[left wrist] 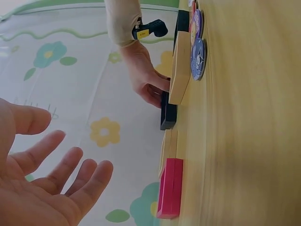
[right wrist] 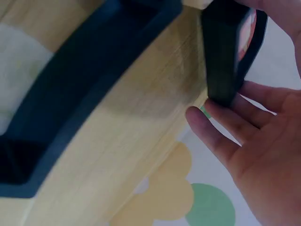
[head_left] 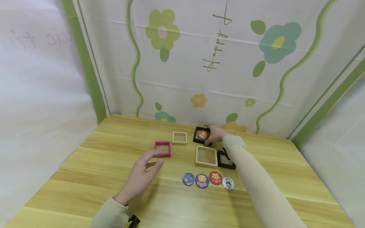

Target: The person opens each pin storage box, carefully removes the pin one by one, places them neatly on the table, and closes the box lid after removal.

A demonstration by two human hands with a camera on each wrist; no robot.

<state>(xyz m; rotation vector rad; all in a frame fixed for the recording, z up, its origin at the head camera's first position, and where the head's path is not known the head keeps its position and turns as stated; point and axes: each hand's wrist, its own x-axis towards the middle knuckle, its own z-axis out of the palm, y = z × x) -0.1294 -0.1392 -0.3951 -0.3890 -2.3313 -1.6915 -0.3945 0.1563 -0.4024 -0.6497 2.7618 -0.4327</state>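
Note:
At the back of the table my right hand (head_left: 217, 133) grips the right side of a black square frame (head_left: 195, 136). Fingers and thumb span its edges, as the right wrist view shows on the frame (right wrist: 221, 56). A round red badge (head_left: 203, 135) sits within this frame. My left hand (head_left: 142, 174) hovers over the near side of a pink square frame (head_left: 169, 148) with relaxed fingers. Nothing is held in that palm (left wrist: 42, 193). Whether the left fingertips touch the pink frame is hard to tell from the head view; the left wrist view shows them apart.
A small wooden frame (head_left: 179, 143) and a larger wooden frame (head_left: 206, 164) lie between the hands. Beside the larger one is another black frame (head_left: 218, 160), partly under my right forearm. Nearer, blue (head_left: 188, 179), purple (head_left: 202, 180), red (head_left: 215, 178) and white badges (head_left: 228, 183) form a row.

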